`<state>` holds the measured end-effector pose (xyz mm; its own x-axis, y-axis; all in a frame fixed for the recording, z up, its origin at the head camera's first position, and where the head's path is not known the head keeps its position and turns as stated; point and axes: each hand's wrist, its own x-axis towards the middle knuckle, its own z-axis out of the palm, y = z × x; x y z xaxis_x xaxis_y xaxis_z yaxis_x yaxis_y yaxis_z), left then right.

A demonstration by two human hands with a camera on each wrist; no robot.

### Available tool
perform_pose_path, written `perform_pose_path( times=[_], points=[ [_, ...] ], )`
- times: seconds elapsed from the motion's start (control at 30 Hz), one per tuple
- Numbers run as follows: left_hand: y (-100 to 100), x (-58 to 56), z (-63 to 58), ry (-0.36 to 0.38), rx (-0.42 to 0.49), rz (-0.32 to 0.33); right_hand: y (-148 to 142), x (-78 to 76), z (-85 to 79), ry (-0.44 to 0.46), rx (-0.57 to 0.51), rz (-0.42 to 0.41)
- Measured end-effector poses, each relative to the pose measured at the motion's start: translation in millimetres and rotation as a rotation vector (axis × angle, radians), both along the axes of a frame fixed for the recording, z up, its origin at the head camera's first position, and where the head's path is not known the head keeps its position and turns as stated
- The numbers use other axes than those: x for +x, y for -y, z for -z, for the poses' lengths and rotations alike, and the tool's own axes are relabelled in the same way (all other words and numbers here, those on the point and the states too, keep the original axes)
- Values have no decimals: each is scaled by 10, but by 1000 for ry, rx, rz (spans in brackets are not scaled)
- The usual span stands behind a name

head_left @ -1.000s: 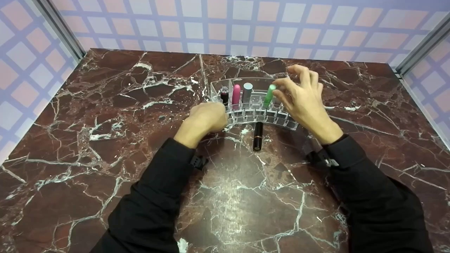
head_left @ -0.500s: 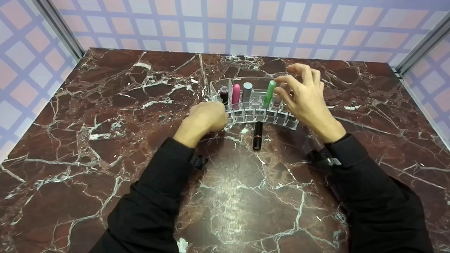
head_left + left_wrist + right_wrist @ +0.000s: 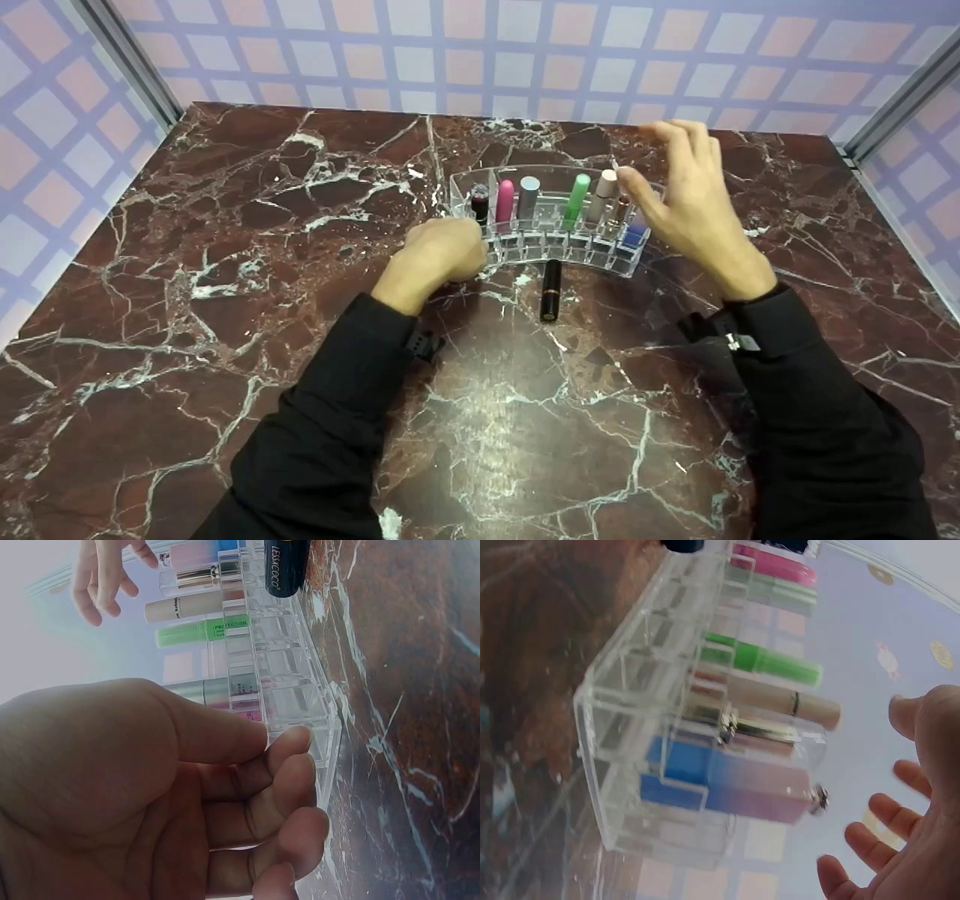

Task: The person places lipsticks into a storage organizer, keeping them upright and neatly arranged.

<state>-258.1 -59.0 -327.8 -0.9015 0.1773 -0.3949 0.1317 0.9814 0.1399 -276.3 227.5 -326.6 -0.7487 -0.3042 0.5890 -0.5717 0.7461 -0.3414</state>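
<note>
A clear curved lipstick organizer point(image 3: 555, 251) stands on the table, holding several upright tubes. My left hand point(image 3: 442, 250) pinches its left end between thumb and curled fingers; the left wrist view shows the thumb point(image 3: 225, 731) at the wall. My right hand point(image 3: 694, 195) is above the organizer's right end, fingers spread, nothing in it. Near it stand a green tube point(image 3: 577, 201), a beige tube point(image 3: 603, 196), a gold-and-clear tube point(image 3: 761, 733) and a blue-and-pink tube point(image 3: 727, 780). Further left are a grey tube point(image 3: 528, 202), a pink tube point(image 3: 505, 201) and a dark tube point(image 3: 479, 204).
A black lipstick point(image 3: 550, 292) lies on the marbled table point(image 3: 300, 420) just in front of the organizer. Checkered panels point(image 3: 525, 60) rise behind and at both sides of the table.
My right hand has moved away from the green tube, to the right, and its fingers have spread. This uncovers the tubes at the organizer's right end. The left hand has stayed put.
</note>
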Motion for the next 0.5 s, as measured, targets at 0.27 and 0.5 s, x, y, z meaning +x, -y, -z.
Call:
perform_pose_path(
  times=[0.27,0.5],
  points=[
    [12,22,-21,5,22,-2,-81,66,-70,216,47,133],
    [15,27,-31,3,23,3,-121,79,-70,366,101,248]
  ],
)
